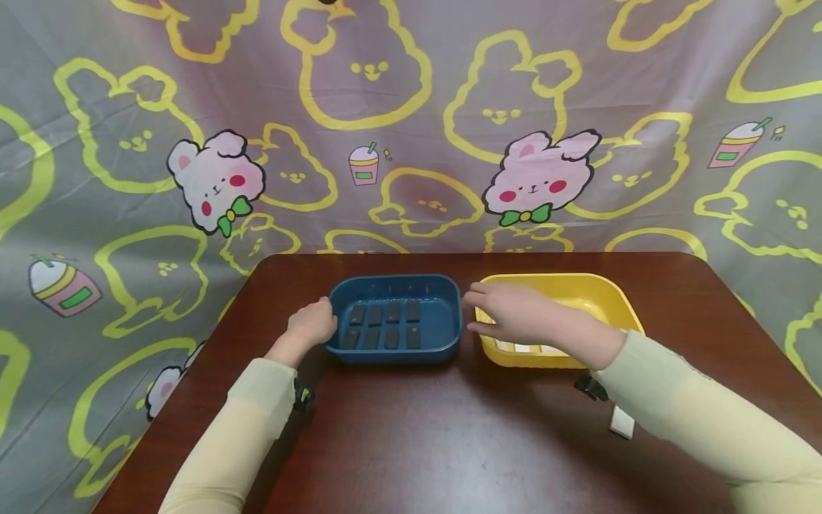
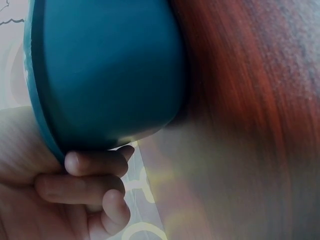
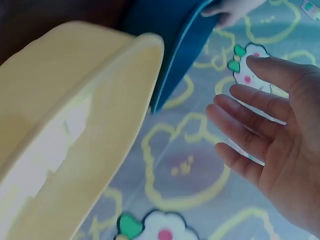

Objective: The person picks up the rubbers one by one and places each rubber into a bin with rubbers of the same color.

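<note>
My left hand (image 1: 313,321) grips the left end of a blue plastic basin (image 1: 392,355), and its curled fingers (image 2: 90,189) show at the rim in the left wrist view. Inside the basin lie two rows of dark rectangular blocks (image 1: 393,312). Over the left side of a yellow basin (image 1: 536,361) hovers my right hand (image 1: 514,310), holding nothing. Its fingers (image 3: 245,122) are spread and relaxed, pointing toward the blue basin. White blocks (image 1: 522,348) lie in the yellow basin, partly hidden by the right hand and forearm.
A white block (image 1: 621,422) lies on the brown wooden table (image 1: 449,442), close to the right forearm. Behind the table hangs a grey cloth (image 1: 424,150) printed with cartoon figures. The two basins stand side by side with a narrow gap.
</note>
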`<control>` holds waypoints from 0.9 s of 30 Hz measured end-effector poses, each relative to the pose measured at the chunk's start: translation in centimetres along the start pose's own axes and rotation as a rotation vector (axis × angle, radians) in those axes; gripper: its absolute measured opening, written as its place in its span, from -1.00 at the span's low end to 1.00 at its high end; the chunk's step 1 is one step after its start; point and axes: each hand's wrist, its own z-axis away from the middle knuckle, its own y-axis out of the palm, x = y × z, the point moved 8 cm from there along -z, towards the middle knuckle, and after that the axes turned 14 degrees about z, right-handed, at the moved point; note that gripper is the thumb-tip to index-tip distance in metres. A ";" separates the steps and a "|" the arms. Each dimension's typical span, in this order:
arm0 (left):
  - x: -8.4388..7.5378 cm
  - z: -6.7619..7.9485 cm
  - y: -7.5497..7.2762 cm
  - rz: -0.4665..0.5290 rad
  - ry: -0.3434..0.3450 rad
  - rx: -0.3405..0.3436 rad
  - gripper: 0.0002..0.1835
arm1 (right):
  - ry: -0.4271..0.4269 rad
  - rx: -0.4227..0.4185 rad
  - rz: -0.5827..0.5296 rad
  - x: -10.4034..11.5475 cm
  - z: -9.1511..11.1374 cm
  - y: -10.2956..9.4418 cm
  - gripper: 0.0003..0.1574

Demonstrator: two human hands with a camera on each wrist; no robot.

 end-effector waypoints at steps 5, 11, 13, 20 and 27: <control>0.0 0.0 -0.1 0.003 0.008 0.001 -0.49 | 0.091 -0.019 0.005 -2.1 3.7 -0.8 -0.53; 0.0 0.0 0.0 0.014 0.001 0.007 -0.48 | 0.206 -0.052 0.007 -4.5 7.9 -1.3 -0.59; 0.0 0.0 0.0 0.014 0.001 0.008 -0.47 | 0.240 -0.056 0.026 -5.2 9.2 -1.3 -0.60; -0.1 -0.1 -0.1 0.022 0.002 0.005 -0.50 | 0.343 -0.072 0.064 -6.8 13.5 -1.1 -0.59; -0.2 0.0 0.0 0.008 -0.011 0.014 -0.48 | 0.376 -0.122 0.068 -6.6 17.4 0.2 -0.79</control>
